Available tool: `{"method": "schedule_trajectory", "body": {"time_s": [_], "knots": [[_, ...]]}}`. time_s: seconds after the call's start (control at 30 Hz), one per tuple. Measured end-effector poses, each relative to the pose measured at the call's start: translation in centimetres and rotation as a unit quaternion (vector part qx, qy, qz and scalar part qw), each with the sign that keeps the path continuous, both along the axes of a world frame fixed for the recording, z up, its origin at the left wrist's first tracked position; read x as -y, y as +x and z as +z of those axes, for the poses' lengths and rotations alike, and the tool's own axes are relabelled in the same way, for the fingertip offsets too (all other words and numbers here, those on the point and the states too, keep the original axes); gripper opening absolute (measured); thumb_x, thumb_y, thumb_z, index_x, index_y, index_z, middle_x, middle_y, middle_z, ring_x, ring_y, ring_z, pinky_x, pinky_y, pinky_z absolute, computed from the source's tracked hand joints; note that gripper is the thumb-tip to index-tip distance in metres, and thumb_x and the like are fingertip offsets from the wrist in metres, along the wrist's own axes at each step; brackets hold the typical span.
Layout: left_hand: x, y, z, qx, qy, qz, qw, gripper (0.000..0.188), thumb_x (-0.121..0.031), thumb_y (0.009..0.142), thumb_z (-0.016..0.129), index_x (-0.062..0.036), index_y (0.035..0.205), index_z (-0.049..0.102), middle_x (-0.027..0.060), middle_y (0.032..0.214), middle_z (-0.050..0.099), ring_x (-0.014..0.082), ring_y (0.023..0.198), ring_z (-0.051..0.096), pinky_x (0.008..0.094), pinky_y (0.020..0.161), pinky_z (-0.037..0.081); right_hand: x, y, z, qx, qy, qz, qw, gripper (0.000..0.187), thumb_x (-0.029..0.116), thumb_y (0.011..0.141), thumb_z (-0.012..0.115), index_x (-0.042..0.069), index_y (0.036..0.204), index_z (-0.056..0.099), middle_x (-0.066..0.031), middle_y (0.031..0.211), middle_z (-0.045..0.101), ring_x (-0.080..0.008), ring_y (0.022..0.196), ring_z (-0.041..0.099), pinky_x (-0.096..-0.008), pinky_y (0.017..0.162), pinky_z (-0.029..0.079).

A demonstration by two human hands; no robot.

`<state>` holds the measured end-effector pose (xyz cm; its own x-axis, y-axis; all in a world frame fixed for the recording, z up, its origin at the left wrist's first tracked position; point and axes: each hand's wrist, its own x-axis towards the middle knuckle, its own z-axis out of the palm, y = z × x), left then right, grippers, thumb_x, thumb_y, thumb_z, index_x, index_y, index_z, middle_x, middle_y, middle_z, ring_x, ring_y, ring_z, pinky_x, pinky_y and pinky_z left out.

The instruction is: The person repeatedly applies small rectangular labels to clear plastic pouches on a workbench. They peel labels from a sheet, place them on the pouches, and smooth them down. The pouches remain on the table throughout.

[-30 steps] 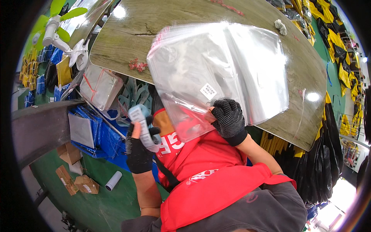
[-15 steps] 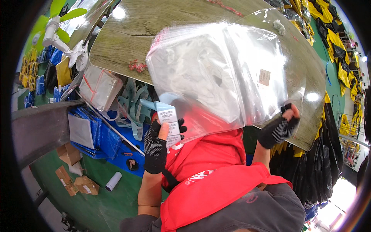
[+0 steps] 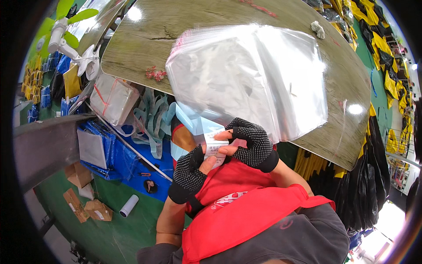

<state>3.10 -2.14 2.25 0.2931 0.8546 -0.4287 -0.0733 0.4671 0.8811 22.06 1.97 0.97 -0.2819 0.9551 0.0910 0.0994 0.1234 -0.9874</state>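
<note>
Over my lap, my left hand (image 3: 189,174), in a black fingerless glove with white grip dots, pinches a strip of white printed sticker labels (image 3: 212,152) on light blue backing. Gloved the same way, my right hand (image 3: 251,144) has its bare fingertips closed on the labels' right side. Whether a label is lifted off the backing cannot be seen. The light blue backing (image 3: 193,119) loops up behind the labels and trails leftward. Just beyond my hands lies a fanned stack of clear plastic bags (image 3: 220,75), partly overhanging the table's near edge.
The wood-patterned table (image 3: 132,57) carries red scraps (image 3: 155,73) and a crumpled white wad (image 3: 317,30). Left are a green-bladed fan (image 3: 61,33), tangled backing strips (image 3: 151,116) and blue packages (image 3: 110,149). Cardboard pieces (image 3: 97,210) lie on the floor; black-and-yellow bags (image 3: 356,185) hang right.
My right hand has come left from the bags' right edge to the label strip. The strip has shifted right with my left hand. The labelled bag at the stack's right is out of view.
</note>
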Motion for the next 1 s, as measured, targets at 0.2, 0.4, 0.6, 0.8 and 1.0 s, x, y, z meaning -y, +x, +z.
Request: {"method": "schedule_trajectory", "body": {"time_s": [0.2, 0.4, 0.6, 0.8, 1.0], "knots": [[-0.1, -1.4, -1.2, -0.141, 0.088, -0.080, 0.983, 0.029, -0.016, 0.091, 0.057, 0.0008, 0.115, 0.058, 0.0177, 0.096, 0.067, 0.0193, 0.088, 0.066, 0.0284, 0.076, 0.049, -1.0, 0.7, 0.9, -0.064, -0.213, 0.068, 0.973, 0.015, 0.011, 0.081, 0.070, -0.003, 0.079, 0.065, -0.0053, 0.075, 0.065, -0.0096, 0.067, 0.058, -0.0261, 0.063, 0.046], [0.1, -2.7, -0.7, -0.106, 0.039, -0.072, 0.991, 0.032, -0.010, 0.093, 0.053, 0.0033, 0.122, 0.053, 0.0122, 0.101, 0.065, 0.0165, 0.094, 0.061, 0.0294, 0.084, 0.049, -2.6, 0.8, -1.1, 0.046, -0.078, -0.155, 0.984, 0.011, 0.011, 0.082, 0.067, 0.000, 0.082, 0.063, -0.0057, 0.068, 0.058, -0.0102, 0.063, 0.051, -0.0267, 0.059, 0.042], [0.2, -5.1, -0.5, -0.022, -0.018, 0.162, 0.986, 0.027, -0.011, 0.092, 0.051, 0.0015, 0.116, 0.053, 0.0152, 0.100, 0.065, 0.0244, 0.082, 0.067, 0.0339, 0.071, 0.055, -2.2, 2.2, -3.8, 0.406, 0.295, -0.077, 0.862, 0.020, 0.026, 0.075, 0.069, 0.015, 0.092, 0.068, -0.0058, 0.065, 0.054, -0.0267, 0.063, 0.053, -0.0402, 0.055, 0.039], [0.0, -6.5, -1.5, -0.068, 0.069, 0.343, 0.934, 0.024, -0.015, 0.094, 0.049, -0.0001, 0.112, 0.054, 0.0120, 0.100, 0.064, 0.0216, 0.080, 0.067, 0.0308, 0.070, 0.054, 1.0, 2.0, -3.3, 0.375, 0.216, -0.047, 0.900, 0.025, 0.031, 0.077, 0.069, 0.014, 0.095, 0.066, -0.0060, 0.073, 0.056, -0.0278, 0.069, 0.054, -0.0411, 0.064, 0.042], [-0.5, -6.0, -0.9, -0.043, 0.053, 0.293, 0.954, 0.026, -0.016, 0.094, 0.050, 0.0000, 0.115, 0.053, 0.0137, 0.101, 0.064, 0.0222, 0.083, 0.066, 0.0309, 0.072, 0.054, 1.3, 2.6, -3.8, 0.399, 0.175, -0.050, 0.899, 0.014, 0.019, 0.082, 0.064, 0.006, 0.087, 0.066, -0.0111, 0.084, 0.062, -0.0307, 0.074, 0.058, -0.0403, 0.067, 0.047]]}}
